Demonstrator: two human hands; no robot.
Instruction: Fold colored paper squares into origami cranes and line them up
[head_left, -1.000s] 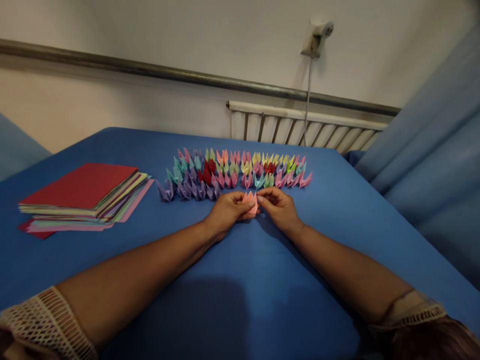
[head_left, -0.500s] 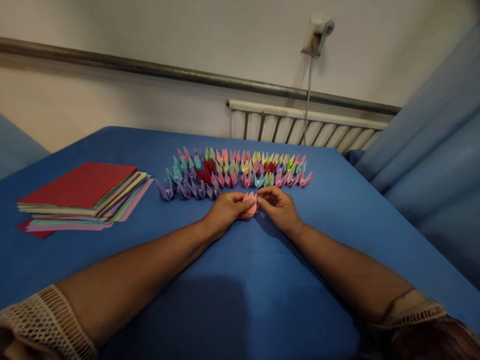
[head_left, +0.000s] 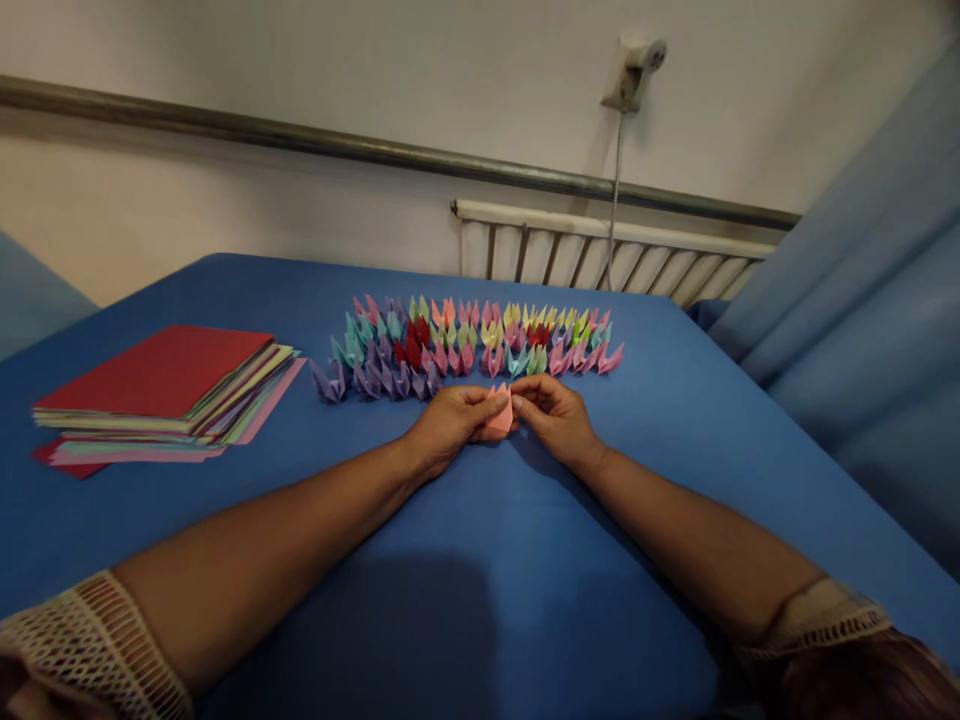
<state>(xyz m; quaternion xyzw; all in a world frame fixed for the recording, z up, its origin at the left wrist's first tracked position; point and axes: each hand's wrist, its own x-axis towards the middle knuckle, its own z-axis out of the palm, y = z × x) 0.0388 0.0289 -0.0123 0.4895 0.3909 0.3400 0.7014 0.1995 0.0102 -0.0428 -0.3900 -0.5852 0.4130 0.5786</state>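
Observation:
Between my hands is a small folded piece of salmon-pink origami paper [head_left: 500, 412], its pointed tips upward. My left hand [head_left: 457, 418] grips it from the left, thumb across its front and fingers behind. On the other side, my right hand [head_left: 556, 412] pinches the paper's right edge between thumb and fingers. Just beyond them stand rows of folded paper cranes [head_left: 457, 345] in purple, teal, red, pink, green and yellow. The fingers behind the paper are partly hidden.
A stack of coloured paper sheets [head_left: 157, 375], red on top, lies at the left of the blue-covered table [head_left: 360, 610]. Behind are a radiator [head_left: 570, 225], a metal pipe [head_left: 337, 142] and a wall socket [head_left: 626, 75] with a plug and cord. A blue curtain [head_left: 885, 270] hangs at right.
The pink paper has turned slightly, showing more of its front face. Both hands stay in nearly the same place with their grip kept.

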